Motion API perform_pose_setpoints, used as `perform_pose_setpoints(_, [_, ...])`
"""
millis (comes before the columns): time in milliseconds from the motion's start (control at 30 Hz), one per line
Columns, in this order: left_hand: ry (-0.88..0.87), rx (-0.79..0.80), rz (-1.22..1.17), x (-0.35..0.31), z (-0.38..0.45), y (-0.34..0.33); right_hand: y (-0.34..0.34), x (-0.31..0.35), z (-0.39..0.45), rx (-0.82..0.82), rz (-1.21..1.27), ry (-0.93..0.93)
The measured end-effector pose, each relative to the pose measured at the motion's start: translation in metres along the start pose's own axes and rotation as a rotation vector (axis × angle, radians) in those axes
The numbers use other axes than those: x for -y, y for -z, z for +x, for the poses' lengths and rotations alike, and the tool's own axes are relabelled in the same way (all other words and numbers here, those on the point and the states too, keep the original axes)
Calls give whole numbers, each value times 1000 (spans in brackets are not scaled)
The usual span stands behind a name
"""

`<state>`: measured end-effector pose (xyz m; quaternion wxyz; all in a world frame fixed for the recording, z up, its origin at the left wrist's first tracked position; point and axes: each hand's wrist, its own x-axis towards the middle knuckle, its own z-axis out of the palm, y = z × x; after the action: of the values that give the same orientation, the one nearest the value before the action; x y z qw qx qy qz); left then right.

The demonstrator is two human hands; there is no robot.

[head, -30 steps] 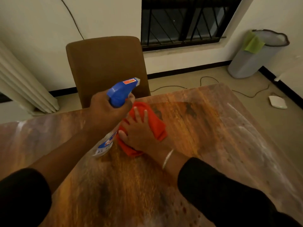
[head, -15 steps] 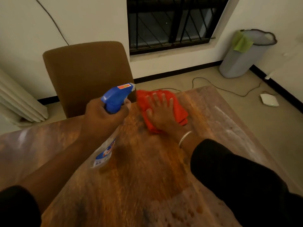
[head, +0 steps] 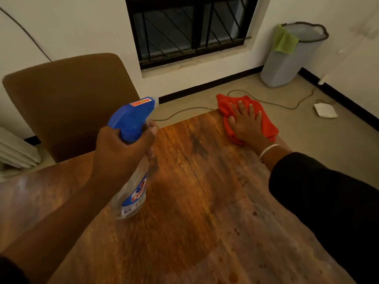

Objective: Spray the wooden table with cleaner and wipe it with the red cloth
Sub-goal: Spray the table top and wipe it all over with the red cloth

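The red cloth [head: 247, 117] is pressed flat at the table's [head: 194, 191] far corner by the right hand [head: 245, 125], fingers straight and spread. The spray bottle [head: 134, 152] (blue head, clear body) is gripped above the table by the left hand [head: 121, 152], fingers curled round its neck.

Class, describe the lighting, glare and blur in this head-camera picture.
Head view: dim, warm indoor light; pale glare on the table at its left side; wide-angle bending at the window; slight motion blur on the spray bottle and wood grain; the red cloth stays fairly sharp.
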<state>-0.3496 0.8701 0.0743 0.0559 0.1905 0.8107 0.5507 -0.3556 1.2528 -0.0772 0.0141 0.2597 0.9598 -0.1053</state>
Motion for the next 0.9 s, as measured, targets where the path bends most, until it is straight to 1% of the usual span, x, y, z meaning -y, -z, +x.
perform_pose_setpoints(67, [12,44,-16,-3,-3,-5,-7,18,-4,3,-8,12])
perform_pose_setpoints(100, [15,60,-20,-6,-4,-10,-12,32,-10,23,-19,74])
perform_pose_setpoints(200, [23,103,37,-12,-2,-25,-40,83,-41,117,-88,442])
perform_pose_setpoints(233, [16,122,64,-14,1,-32,-49,93,-51,143,-113,537])
perform_pose_setpoints(267, [2,129,81,-16,4,-38,-52,96,-53,154,-113,591])
perform_pose_setpoints(300, [-14,130,81,-18,7,-45,-48,91,-48,153,-91,592])
perform_pose_setpoints(333, [-33,122,72,-21,10,-52,-41,80,-37,125,-72,537])
perform_pose_setpoints(400, [-75,83,49,-25,13,-62,-23,44,-8,52,-20,314])
perform_pose_setpoints(467, [-97,65,34,-28,13,-67,-7,2,11,23,62,72])
perform_pose_setpoints(500, [-97,66,33,-28,12,-68,-4,-10,13,18,73,6])
perform_pose_setpoints(533, [-92,67,32,-27,12,-67,-4,-15,10,16,61,-18])
perform_pose_setpoints(600, [-78,72,24,-28,12,-67,-8,-13,-8,32,35,-11])
perform_pose_setpoints(667, [-75,68,19,-30,13,-65,-18,-7,-39,55,15,41])
perform_pose_setpoints(733, [-73,74,17,-31,12,-64,-28,-5,-88,79,-20,125])
perform_pose_setpoints(833, [-83,80,32,-30,13,-66,-41,-9,-171,69,-29,242])
perform_pose_setpoints(900, [-79,83,42,-28,14,-67,-43,-22,-198,87,-23,208])
